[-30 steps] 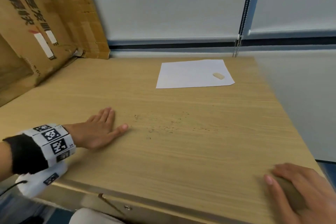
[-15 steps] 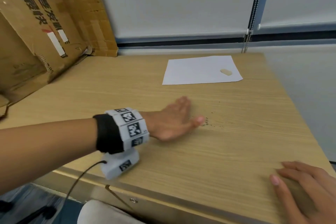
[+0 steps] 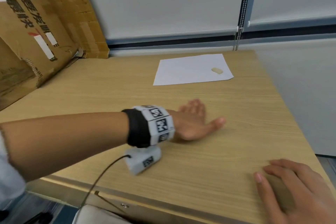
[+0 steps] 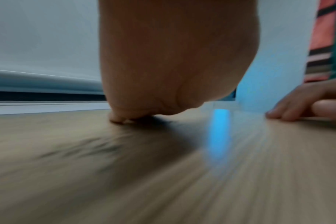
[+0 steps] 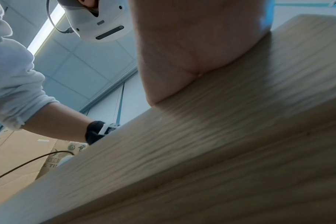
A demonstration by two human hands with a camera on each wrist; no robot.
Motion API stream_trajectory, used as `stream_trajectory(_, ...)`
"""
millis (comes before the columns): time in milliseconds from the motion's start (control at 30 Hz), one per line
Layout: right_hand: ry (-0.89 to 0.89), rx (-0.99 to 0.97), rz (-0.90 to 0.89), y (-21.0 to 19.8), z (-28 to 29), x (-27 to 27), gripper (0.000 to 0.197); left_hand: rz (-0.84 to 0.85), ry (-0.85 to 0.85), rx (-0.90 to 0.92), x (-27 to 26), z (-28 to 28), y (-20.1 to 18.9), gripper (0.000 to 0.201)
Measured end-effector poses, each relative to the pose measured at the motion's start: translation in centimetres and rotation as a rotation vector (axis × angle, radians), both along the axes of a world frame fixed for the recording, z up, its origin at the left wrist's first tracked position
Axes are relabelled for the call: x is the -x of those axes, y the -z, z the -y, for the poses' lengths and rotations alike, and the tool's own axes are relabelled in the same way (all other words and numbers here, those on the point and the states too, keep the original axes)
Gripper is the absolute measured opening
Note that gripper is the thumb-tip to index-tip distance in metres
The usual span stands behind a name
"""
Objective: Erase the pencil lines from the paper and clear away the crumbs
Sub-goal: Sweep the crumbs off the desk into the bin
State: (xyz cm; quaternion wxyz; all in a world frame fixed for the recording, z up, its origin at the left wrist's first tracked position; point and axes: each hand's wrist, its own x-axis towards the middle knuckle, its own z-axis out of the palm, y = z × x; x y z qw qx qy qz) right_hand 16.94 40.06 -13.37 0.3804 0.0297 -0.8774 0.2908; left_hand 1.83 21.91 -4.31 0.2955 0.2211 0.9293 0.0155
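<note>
The left hand (image 3: pixel 194 122) was laid flat on the tabletop (image 3: pixel 236 142), its fingers (image 3: pixel 195 104) straight and together with the thumb spread, and nothing was held in it. In the left wrist view its edge was seen pressed to the wood, with dark blurred streaks, probably crumbs (image 4: pixel 90 150), lying on the near side of it; in the head view no crumbs could be made out ahead of the fingers. The right hand (image 3: pixel 298 192) was rested at the near right corner, well apart from the left fingers, its fingers loosely bent and slightly arched over the tabletop; nothing could be seen held under it. The paper (image 3: pixel 190 70) was lying flat well beyond the left fingertips, toward the far edge, and no pencil lines were visible on it, so the erasing was judged done and the sweeping of crumbs to be in hand. The eraser (image 3: pixel 217 70) was lying on the paper's far right part. The crumbs were judged to be very light, dry and loose, too small to be pinched, so they would best be pushed along by the flat edge of the hand kept in contact with the wood; any gap would let them slip under, and a quick stroke would scatter them. The paper was judged thin and limp, easily slid or creased, and would best be taken at a corner or edge. The eraser was judged small, soft and grippy, to be pinched across its short sides.
</note>
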Motion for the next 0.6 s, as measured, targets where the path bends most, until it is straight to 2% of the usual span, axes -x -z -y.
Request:
stream_trajectory(100,-0.019,0.008,0.001,-0.1,0.0,-0.1,0.046,0.022,0.167,-0.158,-2.1,-3.0,-1.6,0.081)
stream_trajectory(167,-0.023,0.011,0.006,-0.3,0.0,-0.1,0.045,-0.03,0.147,-0.185,-2.6,-1.2,-2.1,0.083)
stream_trajectory(233,-0.019,0.003,0.006,-0.3,0.0,-0.2,0.045,-0.109,0.009,-0.15,-2.4,3.4,-1.9,0.093)
stream_trajectory(333,-0.033,0.009,-0.006,-0.2,0.1,0.0,0.044,-0.219,-0.388,-0.027,-2.6,12.0,-1.7,0.109)
stream_trajectory(400,-0.041,0.02,-0.013,0.2,0.2,0.2,0.045,-0.209,-0.619,0.089,-4.0,16.5,-1.1,0.111)
stream_trajectory(500,-0.058,0.048,-0.025,1.2,0.1,0.5,0.052,-0.13,-0.695,0.184,-6.4,18.3,0.5,0.114)
stream_trajectory(600,-0.074,0.055,-0.022,1.7,0.0,0.7,0.055,-0.111,-0.637,0.13,-6.5,14.7,1.2,0.113)
